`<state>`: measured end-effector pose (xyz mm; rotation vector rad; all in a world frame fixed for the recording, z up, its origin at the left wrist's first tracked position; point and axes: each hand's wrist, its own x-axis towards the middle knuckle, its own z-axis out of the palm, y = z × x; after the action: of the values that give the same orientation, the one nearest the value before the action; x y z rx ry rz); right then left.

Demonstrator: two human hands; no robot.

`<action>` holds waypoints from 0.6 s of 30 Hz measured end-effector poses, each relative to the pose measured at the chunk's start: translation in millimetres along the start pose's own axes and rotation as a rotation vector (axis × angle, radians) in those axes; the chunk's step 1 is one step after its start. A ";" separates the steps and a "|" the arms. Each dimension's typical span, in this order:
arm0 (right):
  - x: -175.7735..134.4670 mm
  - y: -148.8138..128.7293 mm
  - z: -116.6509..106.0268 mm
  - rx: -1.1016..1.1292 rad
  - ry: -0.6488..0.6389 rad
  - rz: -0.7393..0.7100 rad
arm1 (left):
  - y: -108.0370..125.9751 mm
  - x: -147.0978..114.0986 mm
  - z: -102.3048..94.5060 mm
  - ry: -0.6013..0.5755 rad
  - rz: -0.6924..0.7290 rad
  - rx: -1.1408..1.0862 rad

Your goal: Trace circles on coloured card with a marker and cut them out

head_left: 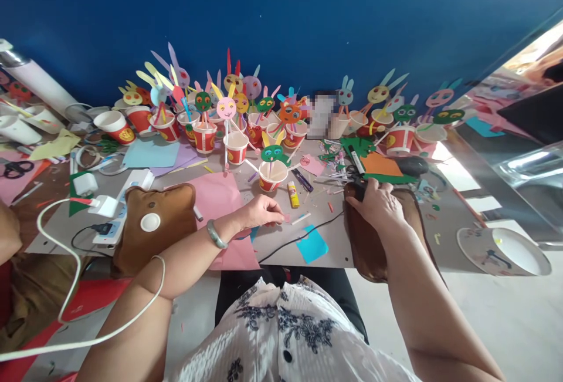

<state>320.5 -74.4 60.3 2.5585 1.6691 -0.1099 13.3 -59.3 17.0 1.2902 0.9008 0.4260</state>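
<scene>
My left hand (263, 212) is over the table with thumb and fingertips pinched together. A small pale pink paper scrap (287, 217) shows at the fingertips. My right hand (379, 201) lies palm down across the top of a brown plush pad (407, 209), thumb spread from the fingers. Its fingertips come close to dark-handled scissors (353, 173); what lies under the palm is hidden. Between the hands are a yellow glue stick (292, 195) and a blue paper square (312, 243). A paper cup (273, 178) with a green rabbit face (272, 154) stands just beyond my left hand.
Several red-and-white cups with paper rabbit faces line the blue wall (281, 18). Pink paper (217, 200), another brown pad (153, 229) and a power strip (127, 200) lie left. A white cable (160, 276) crosses my left forearm. A paper tub (501, 251) is at right; another person's arm (9, 232) at left.
</scene>
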 end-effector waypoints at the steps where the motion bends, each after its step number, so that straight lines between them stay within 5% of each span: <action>1: -1.2 0.4 -0.8 0.005 -0.003 0.003 | -0.1 -0.4 0.1 -0.002 0.003 -0.002; 9: -28.1 19.4 -7.6 0.055 0.059 0.037 | 3.4 -1.0 0.9 0.002 0.001 -0.029; 13: -45.1 33.1 -5.4 0.335 0.398 0.018 | 10.0 -4.6 -0.1 0.005 0.018 -0.042; 18: -62.3 28.2 -23.9 1.195 0.839 -0.042 | 14.5 -7.8 -1.5 -0.002 0.023 -0.030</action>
<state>321.6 -139.8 91.6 3.7953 2.4482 -0.0295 10.4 -60.2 33.2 1.2746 0.8758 0.4546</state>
